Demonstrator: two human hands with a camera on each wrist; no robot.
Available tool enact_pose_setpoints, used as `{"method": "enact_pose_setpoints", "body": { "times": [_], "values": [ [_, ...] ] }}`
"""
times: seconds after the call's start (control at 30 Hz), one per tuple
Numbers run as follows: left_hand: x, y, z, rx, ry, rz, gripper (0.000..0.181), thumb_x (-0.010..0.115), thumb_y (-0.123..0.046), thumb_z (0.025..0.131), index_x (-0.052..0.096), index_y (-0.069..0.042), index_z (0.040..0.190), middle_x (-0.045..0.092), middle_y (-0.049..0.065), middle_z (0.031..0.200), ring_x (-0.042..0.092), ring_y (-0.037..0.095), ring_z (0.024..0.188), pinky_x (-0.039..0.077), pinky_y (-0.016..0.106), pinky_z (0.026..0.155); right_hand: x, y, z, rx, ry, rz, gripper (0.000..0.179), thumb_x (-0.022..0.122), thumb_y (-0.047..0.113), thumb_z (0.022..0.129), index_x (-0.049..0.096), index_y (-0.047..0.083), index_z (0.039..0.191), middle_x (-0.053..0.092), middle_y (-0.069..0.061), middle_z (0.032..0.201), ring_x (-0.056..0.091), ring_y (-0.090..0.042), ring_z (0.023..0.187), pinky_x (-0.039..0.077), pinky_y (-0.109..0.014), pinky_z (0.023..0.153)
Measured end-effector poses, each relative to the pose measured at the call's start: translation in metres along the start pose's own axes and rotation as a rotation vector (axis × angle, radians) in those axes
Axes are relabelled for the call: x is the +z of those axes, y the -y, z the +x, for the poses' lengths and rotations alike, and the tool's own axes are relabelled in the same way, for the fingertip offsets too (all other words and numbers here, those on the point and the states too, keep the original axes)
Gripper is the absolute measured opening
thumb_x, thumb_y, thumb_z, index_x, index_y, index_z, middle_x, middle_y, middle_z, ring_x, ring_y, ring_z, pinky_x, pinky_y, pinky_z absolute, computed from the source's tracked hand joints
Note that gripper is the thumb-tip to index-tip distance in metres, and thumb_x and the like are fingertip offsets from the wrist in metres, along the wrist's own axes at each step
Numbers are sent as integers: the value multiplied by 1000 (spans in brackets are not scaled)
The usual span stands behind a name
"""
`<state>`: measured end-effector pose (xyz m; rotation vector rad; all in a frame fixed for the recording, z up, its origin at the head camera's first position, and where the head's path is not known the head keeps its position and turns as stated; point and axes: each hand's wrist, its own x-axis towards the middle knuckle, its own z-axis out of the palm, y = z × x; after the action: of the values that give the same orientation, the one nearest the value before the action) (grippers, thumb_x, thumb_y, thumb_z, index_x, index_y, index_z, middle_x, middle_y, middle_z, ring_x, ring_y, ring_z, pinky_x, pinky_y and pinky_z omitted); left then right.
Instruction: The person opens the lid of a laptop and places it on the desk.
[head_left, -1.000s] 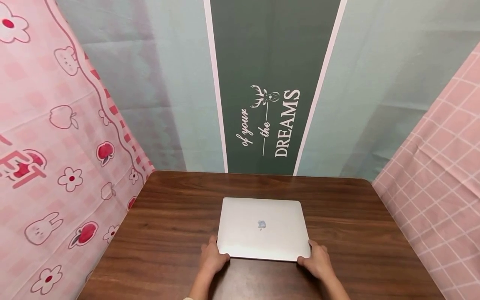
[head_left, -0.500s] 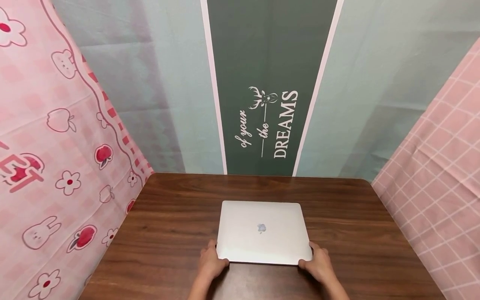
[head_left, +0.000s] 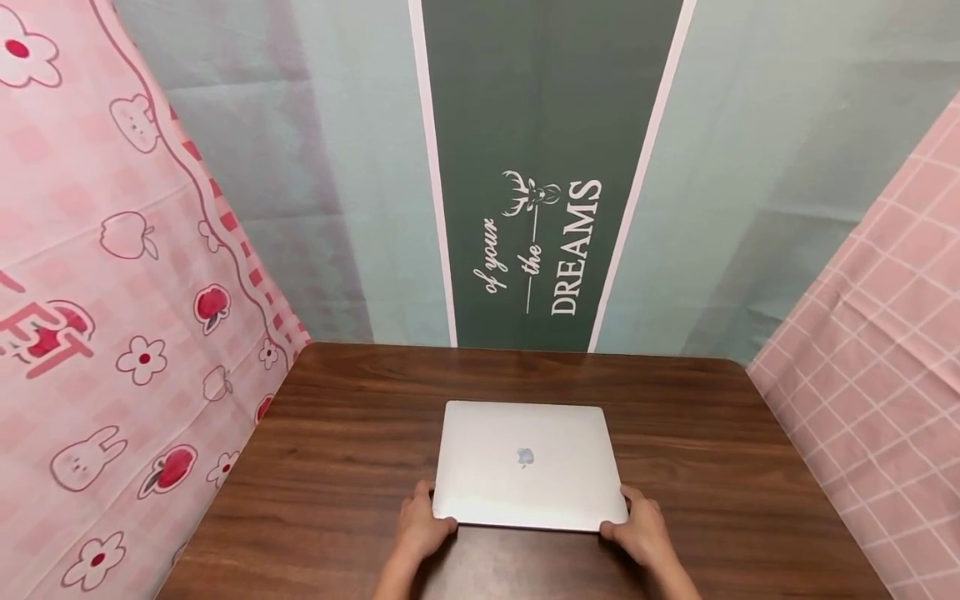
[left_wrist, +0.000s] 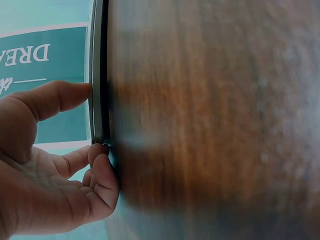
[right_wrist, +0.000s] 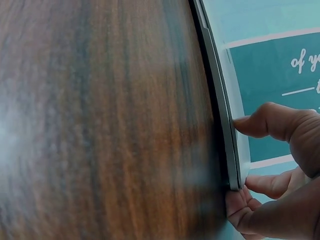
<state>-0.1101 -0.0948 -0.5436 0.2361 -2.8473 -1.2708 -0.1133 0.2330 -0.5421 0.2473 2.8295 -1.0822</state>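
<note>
A closed silver laptop [head_left: 525, 492] with an apple logo on its lid lies flat over the wooden table in the head view. My left hand [head_left: 422, 527] grips its near left corner, thumb on the front edge and fingers at the side. At the near right corner my right hand [head_left: 641, 529] holds it the same way. The left wrist view has the laptop's thin edge [left_wrist: 98, 65] between thumb and curled fingers [left_wrist: 103, 182]. In the right wrist view, the thumb touches the edge and the other fingers [right_wrist: 240, 207] curl around the corner.
The brown wood-grain table [head_left: 337, 450] spreads around the laptop on all sides. Behind it hangs a green curtain [head_left: 555, 100] with white lettering. Pink patterned cloth [head_left: 112, 292] borders the left side, and pink checked cloth [head_left: 885, 375] the right.
The laptop has slid slightly toward me, with both hands gripping its near corners throughout. Between the last two frames it hardly shifts. The head view sways a little.
</note>
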Motion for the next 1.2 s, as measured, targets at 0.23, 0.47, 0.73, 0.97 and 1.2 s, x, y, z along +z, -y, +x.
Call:
{"method": "enact_pose_setpoints", "body": {
  "times": [0.23, 0.47, 0.73, 0.97, 1.2],
  "values": [
    [-4, 0, 0, 22, 17, -2, 60, 77, -8, 56, 53, 2, 110, 56, 20, 88, 54, 35, 82, 44, 46, 68, -1, -3, -4, -12, -11, 44, 76, 78, 12, 60, 44, -20, 120, 53, -27, 96, 53, -35, 89, 44, -46, 78],
    [-31, 4, 4, 126, 91, 15, 52, 78, -17, 68, 58, 3, 112, 51, 1, 72, 48, 16, 68, 42, 37, 65, 0, -3, -12, -124, -137, 114, 60, 78, 9, 68, 53, -13, 119, 57, -18, 103, 55, -27, 91, 48, -34, 74],
    [-40, 11, 9, 286, 127, 26, 60, 80, -27, 69, 58, -2, 119, 60, 12, 106, 55, 31, 101, 42, 50, 85, 11, 9, -13, -530, -224, 172, 52, 77, -5, 67, 62, 0, 117, 63, -9, 114, 57, -32, 104, 49, -45, 80],
    [-36, 16, 7, 300, 181, 7, 73, 84, -28, 64, 54, -2, 125, 53, 20, 124, 40, 46, 119, 32, 60, 94, 23, 18, -4, -772, -138, 162, 59, 82, -2, 61, 61, -1, 117, 61, -11, 118, 57, -28, 108, 30, -10, 93],
    [-32, 17, 7, 240, 209, 16, 81, 86, -26, 59, 52, -3, 129, 41, 28, 135, 25, 52, 127, 21, 71, 90, 32, 30, 5, -876, -69, 135, 63, 83, 5, 61, 60, -2, 119, 59, -16, 121, 54, -32, 111, 28, -13, 97]
  ]
}}
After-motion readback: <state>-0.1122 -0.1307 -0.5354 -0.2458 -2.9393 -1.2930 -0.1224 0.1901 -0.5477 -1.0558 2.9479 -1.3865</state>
